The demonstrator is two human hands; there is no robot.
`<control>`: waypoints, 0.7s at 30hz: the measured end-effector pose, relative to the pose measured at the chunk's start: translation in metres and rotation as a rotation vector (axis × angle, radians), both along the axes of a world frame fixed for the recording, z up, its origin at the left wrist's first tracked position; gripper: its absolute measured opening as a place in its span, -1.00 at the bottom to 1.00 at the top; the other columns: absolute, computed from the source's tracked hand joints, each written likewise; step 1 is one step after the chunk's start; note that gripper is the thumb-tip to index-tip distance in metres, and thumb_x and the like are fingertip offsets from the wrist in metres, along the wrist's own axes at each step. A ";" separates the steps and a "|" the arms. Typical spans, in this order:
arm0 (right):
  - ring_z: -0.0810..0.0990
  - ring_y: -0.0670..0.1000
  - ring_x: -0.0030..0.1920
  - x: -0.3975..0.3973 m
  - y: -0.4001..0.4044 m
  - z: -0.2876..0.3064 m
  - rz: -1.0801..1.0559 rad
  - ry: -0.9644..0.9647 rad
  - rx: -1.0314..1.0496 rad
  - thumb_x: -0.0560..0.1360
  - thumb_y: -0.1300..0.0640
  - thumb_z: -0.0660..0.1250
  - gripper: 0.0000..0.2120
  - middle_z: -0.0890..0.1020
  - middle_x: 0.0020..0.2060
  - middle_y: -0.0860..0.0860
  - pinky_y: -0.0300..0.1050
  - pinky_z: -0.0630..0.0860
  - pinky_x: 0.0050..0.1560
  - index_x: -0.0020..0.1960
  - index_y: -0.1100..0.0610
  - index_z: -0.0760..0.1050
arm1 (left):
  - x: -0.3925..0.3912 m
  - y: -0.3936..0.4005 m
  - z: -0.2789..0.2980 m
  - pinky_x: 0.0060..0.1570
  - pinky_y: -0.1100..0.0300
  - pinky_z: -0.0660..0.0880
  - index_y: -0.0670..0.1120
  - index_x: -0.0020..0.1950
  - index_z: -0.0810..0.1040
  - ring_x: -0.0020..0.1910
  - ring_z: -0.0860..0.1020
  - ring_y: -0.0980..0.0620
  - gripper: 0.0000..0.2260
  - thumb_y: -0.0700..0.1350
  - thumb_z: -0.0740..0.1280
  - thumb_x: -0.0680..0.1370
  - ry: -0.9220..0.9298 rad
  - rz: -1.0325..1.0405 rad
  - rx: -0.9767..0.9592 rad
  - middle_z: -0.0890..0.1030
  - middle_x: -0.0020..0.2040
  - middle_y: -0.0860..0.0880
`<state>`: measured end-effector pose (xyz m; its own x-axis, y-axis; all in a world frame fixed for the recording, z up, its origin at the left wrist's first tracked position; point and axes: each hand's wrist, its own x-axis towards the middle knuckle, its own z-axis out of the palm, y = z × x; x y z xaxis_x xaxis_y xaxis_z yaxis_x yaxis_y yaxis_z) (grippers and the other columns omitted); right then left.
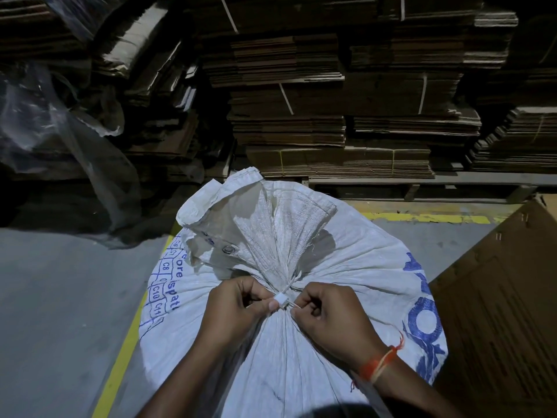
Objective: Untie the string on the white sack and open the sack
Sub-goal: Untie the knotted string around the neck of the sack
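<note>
The white sack is standing full in the lower centre of the frame, its neck gathered tight and its loose top flopping up toward the middle. The string is wrapping that neck and running through a small white clip at the near side of the gather. The person's left hand is pinching the clip between thumb and forefinger, the other fingers curled in. The right hand is closing its fingertips on the thin tail of the string just right of the clip; how firm that pinch is cannot be told. Judging by the tight bunching, the tie is not yet released, so the untying is only beginning and the opening of the sack is wholly left to do. Stacked cardboard is filling the upper frame.
</note>
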<state>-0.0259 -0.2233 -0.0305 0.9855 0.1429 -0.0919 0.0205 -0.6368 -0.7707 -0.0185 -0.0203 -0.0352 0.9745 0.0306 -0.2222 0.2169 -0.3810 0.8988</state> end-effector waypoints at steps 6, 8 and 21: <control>0.64 -0.14 -0.32 -0.001 -0.015 0.009 0.008 -0.015 -0.024 0.41 0.17 0.50 -0.81 0.67 -0.41 -0.10 -0.27 0.50 -0.29 -0.33 -0.03 0.59 | 0.000 0.001 0.004 -0.22 0.16 0.52 -0.12 -0.28 0.73 -0.30 0.63 0.08 -0.86 -0.22 0.64 0.42 0.004 0.000 -0.012 0.76 -0.28 -0.14; 0.66 -0.10 -0.26 -0.001 -0.014 0.006 0.014 -0.056 -0.048 0.42 0.14 0.49 -0.79 0.69 -0.37 -0.10 -0.24 0.52 -0.23 -0.33 -0.07 0.58 | 0.000 0.001 0.005 -0.24 0.19 0.50 -0.12 -0.28 0.73 -0.30 0.61 0.09 -0.86 -0.22 0.64 0.41 0.003 0.003 0.000 0.75 -0.27 -0.15; 0.68 -0.14 -0.23 -0.001 0.002 -0.001 -0.019 -0.083 -0.030 0.43 0.02 0.52 -0.92 0.73 -0.32 -0.12 -0.25 0.54 -0.20 -0.22 -0.03 0.67 | -0.001 0.000 0.009 -0.19 0.11 0.59 -0.14 -0.26 0.73 -0.29 0.66 0.03 -0.87 -0.22 0.63 0.43 0.021 -0.022 -0.027 0.76 -0.28 -0.15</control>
